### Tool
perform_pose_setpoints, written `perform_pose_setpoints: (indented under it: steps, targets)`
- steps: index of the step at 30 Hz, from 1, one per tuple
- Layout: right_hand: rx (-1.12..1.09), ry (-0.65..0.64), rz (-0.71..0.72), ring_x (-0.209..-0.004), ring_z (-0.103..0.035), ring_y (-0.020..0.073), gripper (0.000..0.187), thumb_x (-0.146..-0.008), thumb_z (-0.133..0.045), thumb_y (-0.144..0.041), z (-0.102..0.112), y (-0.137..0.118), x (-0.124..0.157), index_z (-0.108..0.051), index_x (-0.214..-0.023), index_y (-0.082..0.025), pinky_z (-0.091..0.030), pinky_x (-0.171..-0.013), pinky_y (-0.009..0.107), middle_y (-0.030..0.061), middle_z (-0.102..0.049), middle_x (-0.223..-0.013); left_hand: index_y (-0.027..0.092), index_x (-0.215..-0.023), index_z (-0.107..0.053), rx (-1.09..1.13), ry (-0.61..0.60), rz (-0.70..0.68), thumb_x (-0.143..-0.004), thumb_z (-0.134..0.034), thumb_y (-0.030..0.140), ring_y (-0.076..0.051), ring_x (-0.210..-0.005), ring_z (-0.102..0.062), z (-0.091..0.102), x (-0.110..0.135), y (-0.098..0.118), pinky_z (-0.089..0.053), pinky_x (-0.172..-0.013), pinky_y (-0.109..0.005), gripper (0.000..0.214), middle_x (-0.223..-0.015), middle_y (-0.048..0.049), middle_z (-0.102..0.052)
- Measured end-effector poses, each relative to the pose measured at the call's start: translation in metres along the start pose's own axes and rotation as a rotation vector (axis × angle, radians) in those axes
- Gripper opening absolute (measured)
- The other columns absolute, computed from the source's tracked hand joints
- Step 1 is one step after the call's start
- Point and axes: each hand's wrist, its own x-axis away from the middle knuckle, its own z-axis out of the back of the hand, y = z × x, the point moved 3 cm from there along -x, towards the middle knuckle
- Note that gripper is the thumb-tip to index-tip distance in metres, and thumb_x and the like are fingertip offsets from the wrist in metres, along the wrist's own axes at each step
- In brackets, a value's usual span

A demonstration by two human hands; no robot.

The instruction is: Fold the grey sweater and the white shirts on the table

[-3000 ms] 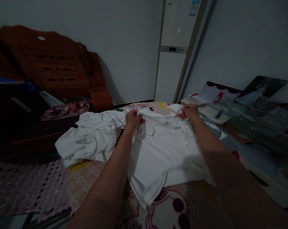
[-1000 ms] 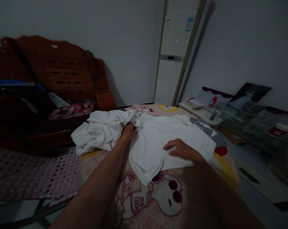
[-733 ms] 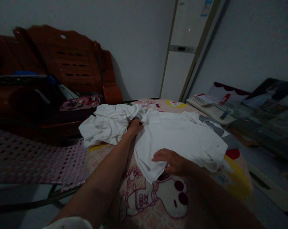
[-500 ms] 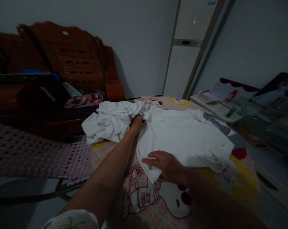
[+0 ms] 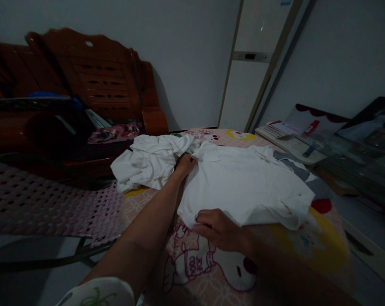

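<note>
A white collared shirt [image 5: 243, 182] lies spread on a bed covered by a pink cartoon-print sheet [image 5: 211, 272]. My left hand [image 5: 186, 163] is closed on the shirt's shoulder near the collar. My right hand [image 5: 216, 227] pinches the shirt's near bottom corner, fingers curled on the hem. A crumpled pile of white clothes [image 5: 147, 163] lies just left of my left hand, touching the shirt.
A dark wooden bench [image 5: 93, 85] with a patterned cloth [image 5: 115, 132] stands at the left. A woven pink chair seat [image 5: 52, 204] sits beside the bed. A tall white air conditioner [image 5: 246, 72] fills the corner. Papers and a low glass table [image 5: 339, 153] are at the right.
Three seconds ago both hands held the shirt by its collar. The shirt now lies flat; my right hand slid down to the near hem and pinched it, while my left stays at the shoulder.
</note>
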Motion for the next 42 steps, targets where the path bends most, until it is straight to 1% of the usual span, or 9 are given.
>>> perform_pose_setpoints:
  steps: [3, 6, 11, 14, 17, 24, 29, 32, 42]
  targets:
    - [-0.144, -0.137, 0.177, -0.107, -0.062, 0.0185, 0.031, -0.099, -0.045, -0.033, -0.004, -0.016, 0.002, -0.068, -0.113, -0.018, -0.046, -0.091, 0.03, 0.0115, -0.068, -0.116, 0.012, -0.091, -0.072, 0.031, 0.007, 0.013, -0.093, -0.052, 0.033, -0.024, -0.088, -0.068, 0.0, -0.001, 0.0, -0.047, -0.07, -0.025, 0.029, -0.095, -0.0134, -0.075]
    - [-0.188, -0.109, 0.139, -0.1, -0.065, 0.0178, 0.033, -0.097, -0.049, -0.032, 0.012, -0.009, 0.008, -0.068, -0.119, -0.016, -0.049, -0.086, 0.03, 0.0124, -0.07, -0.114, 0.011, -0.089, -0.072, 0.042, 0.005, 0.009, -0.094, -0.052, 0.033, -0.023, -0.086, -0.068, -0.001, -0.002, 0.0, -0.046, -0.069, -0.025, 0.03, -0.092, -0.0138, -0.075]
    - [0.094, 0.114, -0.255, -0.069, -0.064, 0.015, 0.019, -0.087, -0.059, -0.027, 0.074, 0.037, 0.032, -0.074, -0.088, -0.015, -0.046, -0.065, 0.026, 0.0065, -0.073, -0.08, 0.01, -0.09, -0.072, 0.023, 0.0, 0.032, -0.094, -0.051, 0.034, -0.024, -0.086, -0.068, -0.002, -0.003, -0.001, -0.046, -0.07, -0.026, 0.032, -0.094, -0.0155, -0.074]
    - [0.181, 0.039, -0.545, -0.051, -0.056, 0.0123, 0.017, -0.078, -0.06, -0.022, 0.096, 0.058, 0.05, -0.065, -0.063, -0.016, -0.039, -0.052, 0.024, 0.001, -0.062, -0.054, 0.01, -0.091, -0.071, 0.036, 0.001, 0.05, -0.095, -0.049, 0.036, -0.025, -0.088, -0.068, -0.003, -0.004, -0.001, -0.047, -0.072, -0.027, 0.034, -0.096, -0.0162, -0.074]
    - [-0.047, -0.121, -0.708, -0.04, -0.05, 0.0108, 0.021, -0.077, -0.059, -0.027, 0.092, 0.067, 0.059, -0.057, -0.058, -0.017, -0.035, -0.043, 0.022, -0.0017, -0.056, -0.045, 0.01, -0.095, -0.069, 0.09, 0.03, 0.069, -0.096, -0.046, 0.033, -0.025, -0.093, -0.067, -0.004, -0.002, -0.003, -0.048, -0.078, -0.028, 0.032, -0.099, -0.0157, -0.073]
    - [-0.191, 0.085, -0.538, -0.039, -0.048, 0.0084, 0.024, -0.083, -0.057, -0.036, 0.072, 0.067, 0.043, -0.061, -0.071, -0.016, -0.035, -0.038, 0.018, -0.0039, -0.056, -0.05, 0.016, -0.115, -0.063, 0.126, 0.238, -0.248, -0.074, -0.048, -0.002, -0.023, -0.125, -0.053, 0.008, 0.007, 0.011, -0.041, -0.107, -0.036, 0.048, -0.132, -0.0103, -0.061]
    - [-0.205, 0.039, -0.539, -0.037, -0.046, 0.0077, 0.023, -0.083, -0.058, -0.034, 0.067, 0.072, 0.043, -0.06, -0.069, -0.016, -0.032, -0.036, 0.018, -0.0046, -0.055, -0.048, 0.019, -0.082, -0.072, -0.025, 0.002, -0.506, -0.07, -0.047, -0.002, -0.024, -0.122, -0.054, -0.005, 0.009, 0.027, -0.038, -0.112, -0.041, 0.034, -0.122, -0.0089, -0.068]
    - [-0.225, 0.039, -0.545, -0.037, -0.048, 0.0082, 0.023, -0.084, -0.058, -0.035, 0.067, 0.074, 0.045, -0.06, -0.071, -0.016, -0.034, -0.037, 0.018, -0.0041, -0.056, -0.049, 0.017, -0.095, -0.072, -0.115, -0.099, -0.507, -0.071, -0.047, -0.003, -0.022, -0.117, -0.058, -0.015, 0.007, 0.025, -0.039, -0.11, -0.039, 0.04, -0.113, -0.0085, -0.071]
    - [-0.223, 0.043, -0.531, -0.038, -0.048, 0.0076, 0.025, -0.085, -0.057, -0.036, 0.067, 0.073, 0.045, -0.059, -0.071, -0.016, -0.033, -0.037, 0.018, -0.0039, -0.056, -0.051, 0.024, -0.12, -0.068, -0.236, -0.127, -0.49, -0.073, -0.049, -0.004, -0.026, -0.136, -0.044, -0.02, 0.009, 0.02, -0.03, -0.115, -0.046, 0.058, -0.146, -0.0079, -0.052]
